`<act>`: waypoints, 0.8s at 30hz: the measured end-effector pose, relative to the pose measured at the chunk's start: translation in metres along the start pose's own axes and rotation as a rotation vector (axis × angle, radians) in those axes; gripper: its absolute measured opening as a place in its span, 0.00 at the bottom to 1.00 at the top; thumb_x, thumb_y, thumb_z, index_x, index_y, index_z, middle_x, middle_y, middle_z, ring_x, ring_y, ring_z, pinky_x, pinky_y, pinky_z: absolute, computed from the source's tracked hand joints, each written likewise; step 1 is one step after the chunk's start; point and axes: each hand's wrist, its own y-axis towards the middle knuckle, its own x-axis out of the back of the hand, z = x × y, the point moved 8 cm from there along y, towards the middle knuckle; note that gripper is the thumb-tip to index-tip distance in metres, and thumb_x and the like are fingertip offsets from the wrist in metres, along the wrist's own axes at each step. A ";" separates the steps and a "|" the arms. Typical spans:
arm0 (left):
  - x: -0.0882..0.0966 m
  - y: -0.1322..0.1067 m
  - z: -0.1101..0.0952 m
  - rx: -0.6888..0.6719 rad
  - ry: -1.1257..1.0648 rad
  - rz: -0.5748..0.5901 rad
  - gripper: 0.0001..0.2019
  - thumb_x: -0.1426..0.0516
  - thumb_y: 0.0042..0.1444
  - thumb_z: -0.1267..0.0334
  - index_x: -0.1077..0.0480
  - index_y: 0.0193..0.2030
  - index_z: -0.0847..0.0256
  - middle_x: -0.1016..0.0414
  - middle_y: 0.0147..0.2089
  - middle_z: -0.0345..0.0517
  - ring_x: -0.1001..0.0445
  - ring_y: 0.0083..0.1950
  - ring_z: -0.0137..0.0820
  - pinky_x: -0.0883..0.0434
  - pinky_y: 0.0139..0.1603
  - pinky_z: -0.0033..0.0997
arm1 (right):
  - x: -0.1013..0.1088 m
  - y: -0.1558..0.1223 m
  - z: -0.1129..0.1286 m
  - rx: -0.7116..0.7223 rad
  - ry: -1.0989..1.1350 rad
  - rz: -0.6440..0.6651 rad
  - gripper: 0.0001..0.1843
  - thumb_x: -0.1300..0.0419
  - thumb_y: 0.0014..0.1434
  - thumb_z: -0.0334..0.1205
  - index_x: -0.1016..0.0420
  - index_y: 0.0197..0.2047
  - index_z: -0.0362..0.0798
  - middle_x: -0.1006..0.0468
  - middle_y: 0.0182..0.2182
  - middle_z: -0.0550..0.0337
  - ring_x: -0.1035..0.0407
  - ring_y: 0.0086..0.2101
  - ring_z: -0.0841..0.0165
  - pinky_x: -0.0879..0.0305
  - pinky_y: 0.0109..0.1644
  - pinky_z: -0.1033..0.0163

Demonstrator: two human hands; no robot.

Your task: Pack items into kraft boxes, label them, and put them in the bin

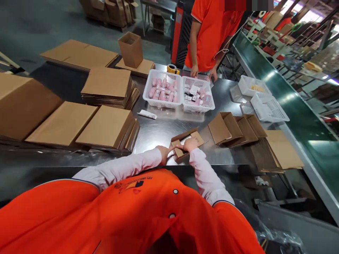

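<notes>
A small open cardboard box (180, 136) stands on the metal table right in front of me, its flaps partly raised. At its near left side is my left hand (164, 153), closed on the box wall with the index finger stretched over the edge. My right hand (190, 144) reaches over the box from the right and grips it, fingers bent, the index finger pointing left at a brown flap. Both index fingertips come close together above the flap. Something whitish shows inside the box, mostly hidden by my right hand.
White baskets (162, 105) of pink bottles and small packs stand ahead. Flat cardboard stacks (104, 125) lie left; nested open boxes (225, 128) stand right. A white packet (147, 114) lies near the baskets. A co-worker (209, 38) stands opposite. A green conveyor (296, 95) runs along the right.
</notes>
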 end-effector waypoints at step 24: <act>-0.020 0.008 0.001 0.054 -0.031 -0.035 0.62 0.32 0.49 0.63 0.66 0.84 0.59 0.21 0.58 0.61 0.21 0.59 0.54 0.23 0.56 0.45 | -0.014 0.000 0.010 0.037 -0.047 -0.067 0.63 0.35 0.58 0.74 0.36 0.68 0.17 0.42 0.67 0.09 0.41 0.69 0.36 0.45 0.71 0.42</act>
